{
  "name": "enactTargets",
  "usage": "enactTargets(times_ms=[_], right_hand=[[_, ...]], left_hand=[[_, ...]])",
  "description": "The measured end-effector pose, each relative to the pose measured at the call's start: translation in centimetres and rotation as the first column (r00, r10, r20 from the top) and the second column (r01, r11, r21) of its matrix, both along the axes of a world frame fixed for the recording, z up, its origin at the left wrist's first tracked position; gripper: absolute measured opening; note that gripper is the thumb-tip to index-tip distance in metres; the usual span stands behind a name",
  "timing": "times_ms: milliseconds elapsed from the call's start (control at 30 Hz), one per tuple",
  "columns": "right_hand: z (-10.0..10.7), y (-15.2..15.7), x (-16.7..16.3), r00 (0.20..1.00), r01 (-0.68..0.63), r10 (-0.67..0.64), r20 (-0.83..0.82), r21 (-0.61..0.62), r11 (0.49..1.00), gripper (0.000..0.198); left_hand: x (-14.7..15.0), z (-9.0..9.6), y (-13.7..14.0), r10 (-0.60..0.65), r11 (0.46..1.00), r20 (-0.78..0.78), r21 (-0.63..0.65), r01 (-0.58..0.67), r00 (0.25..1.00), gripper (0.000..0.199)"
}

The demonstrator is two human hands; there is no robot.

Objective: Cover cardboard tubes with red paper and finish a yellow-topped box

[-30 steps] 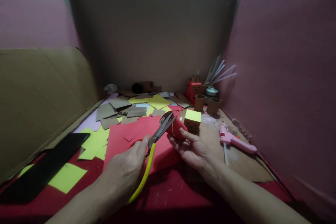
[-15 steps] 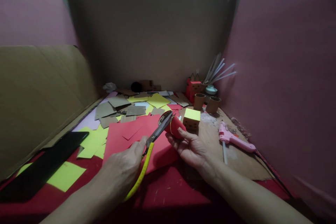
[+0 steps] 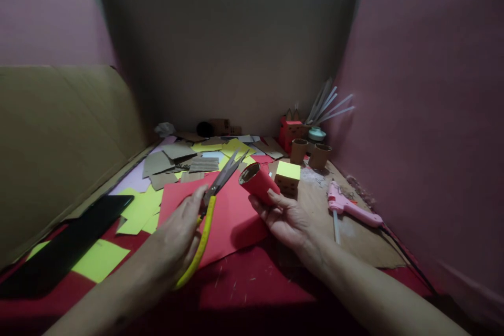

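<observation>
My left hand [image 3: 179, 233] is closed round the yellow handles of a pair of scissors [image 3: 220, 181]. The scissors' blades are slightly parted and point up and away, to the left of a cardboard tube [image 3: 261, 181]. Red paper covers the tube's outside, and its open end faces up and left. With thumb and fingers, my right hand [image 3: 285, 218] grips the tube's lower end. Below both hands lies a sheet of red paper [image 3: 236, 215]. A small cardboard box with a yellow top [image 3: 288, 172] stands just beyond my right hand.
A pink glue gun [image 3: 352, 210] lies on a cardboard sheet [image 3: 366, 252] at right, its cord trailing forward. Two bare cardboard tubes [image 3: 319, 157] stand farther back near a red box [image 3: 289, 134]. Paper and cardboard scraps [image 3: 169, 160] spread across the left, beside a long black object [image 3: 66, 247].
The scissors have moved down and left, away from the tube's rim, and their blades have parted. A thin strip at the rim no longer shows. The tube stays in my right hand.
</observation>
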State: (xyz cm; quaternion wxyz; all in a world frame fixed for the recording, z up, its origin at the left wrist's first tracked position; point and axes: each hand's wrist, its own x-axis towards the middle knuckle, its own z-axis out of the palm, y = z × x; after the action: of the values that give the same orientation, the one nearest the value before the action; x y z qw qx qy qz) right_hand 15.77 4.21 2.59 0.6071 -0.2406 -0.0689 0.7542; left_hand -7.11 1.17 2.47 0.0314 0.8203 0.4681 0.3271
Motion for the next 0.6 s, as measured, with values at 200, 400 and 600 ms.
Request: enactTargets(times_ms=[200,400,600], right_hand=[[-0.1,0.0,-0.1,1.000,-0.018,0.018,-0.008,0.015,1.000,0.023],[-0.1,-0.1,-0.1,1.000,-0.030,0.029,0.013,0.095,0.995,0.029],[-0.3,-0.2,-0.1,0.999,-0.040,0.039,0.010,0.080,0.996,0.023]], left_hand=[[0.2,0.3,-0.5,-0.065,0.996,-0.046,-0.060,0.062,0.997,0.057],[1.9,-1.6,-1.1,-0.062,0.998,-0.125,0.012,0.064,0.990,0.061],[2.3,-2.5,-0.8,0.046,0.998,-0.246,0.059,-0.032,0.968,0.073]])
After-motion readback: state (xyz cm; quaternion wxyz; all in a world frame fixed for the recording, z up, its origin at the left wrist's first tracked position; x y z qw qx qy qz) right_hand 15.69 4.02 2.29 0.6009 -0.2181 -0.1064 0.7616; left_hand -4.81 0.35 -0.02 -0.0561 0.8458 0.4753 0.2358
